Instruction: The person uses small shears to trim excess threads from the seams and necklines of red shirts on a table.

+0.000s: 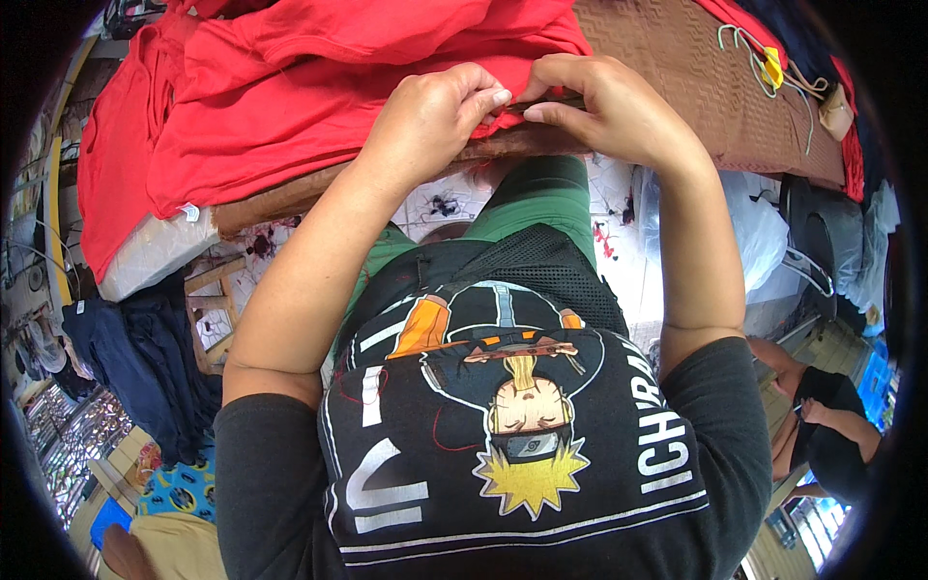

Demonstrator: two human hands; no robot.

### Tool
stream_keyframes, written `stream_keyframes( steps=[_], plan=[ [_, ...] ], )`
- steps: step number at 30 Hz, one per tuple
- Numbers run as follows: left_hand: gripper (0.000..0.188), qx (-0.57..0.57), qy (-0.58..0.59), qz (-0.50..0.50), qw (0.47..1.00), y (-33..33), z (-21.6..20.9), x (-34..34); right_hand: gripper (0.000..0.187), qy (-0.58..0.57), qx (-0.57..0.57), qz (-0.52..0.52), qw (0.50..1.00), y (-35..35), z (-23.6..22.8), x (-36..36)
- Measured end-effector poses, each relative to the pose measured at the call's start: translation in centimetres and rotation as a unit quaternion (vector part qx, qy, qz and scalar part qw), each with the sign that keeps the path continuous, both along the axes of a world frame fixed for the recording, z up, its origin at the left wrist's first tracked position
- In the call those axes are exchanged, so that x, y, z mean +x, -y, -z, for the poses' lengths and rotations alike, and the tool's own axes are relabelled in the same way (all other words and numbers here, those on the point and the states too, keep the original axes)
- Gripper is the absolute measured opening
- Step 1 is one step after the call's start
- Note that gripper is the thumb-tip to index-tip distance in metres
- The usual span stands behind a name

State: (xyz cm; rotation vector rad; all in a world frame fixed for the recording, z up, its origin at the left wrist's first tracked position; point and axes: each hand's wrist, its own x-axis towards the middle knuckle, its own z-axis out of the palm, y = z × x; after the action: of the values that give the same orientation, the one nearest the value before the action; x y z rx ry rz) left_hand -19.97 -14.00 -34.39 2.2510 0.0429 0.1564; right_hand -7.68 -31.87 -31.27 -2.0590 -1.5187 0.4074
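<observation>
A pile of red garments [280, 106] covers the left and middle of the table in front of me. At its near right edge, my left hand [435, 116] pinches a bit of red cloth between thumb and curled fingers. Facing it, my right hand [623, 111] has its index finger and thumb tips drawn together at the same edge of the red garment. The fingertips of both hands almost meet. Whether anything as small as a thread lies between them cannot be made out.
Brown patterned cloth covers the table [667, 68]. Hangers with a yellow piece [771, 70] lie at the far right. Clear plastic bags [720, 227] stand below, right. Dark blue garments [145, 358] hang at left. Another person [826, 425] sits behind at right. Thread scraps dot the tiled floor.
</observation>
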Motion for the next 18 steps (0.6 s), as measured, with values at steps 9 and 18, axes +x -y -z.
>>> stream_keyframes(
  steps=[9,18],
  plan=[
    [0.021,-0.005,0.01,0.0,1.0,0.0,0.3,0.0,0.016,0.045,-0.037,-0.017,0.998,-0.7,-1.3,-0.2],
    [0.021,-0.015,-0.018,0.001,1.0,0.0,-0.2,0.1,0.019,0.048,-0.043,-0.011,0.998,-0.6,-1.3,-0.2]
  ],
)
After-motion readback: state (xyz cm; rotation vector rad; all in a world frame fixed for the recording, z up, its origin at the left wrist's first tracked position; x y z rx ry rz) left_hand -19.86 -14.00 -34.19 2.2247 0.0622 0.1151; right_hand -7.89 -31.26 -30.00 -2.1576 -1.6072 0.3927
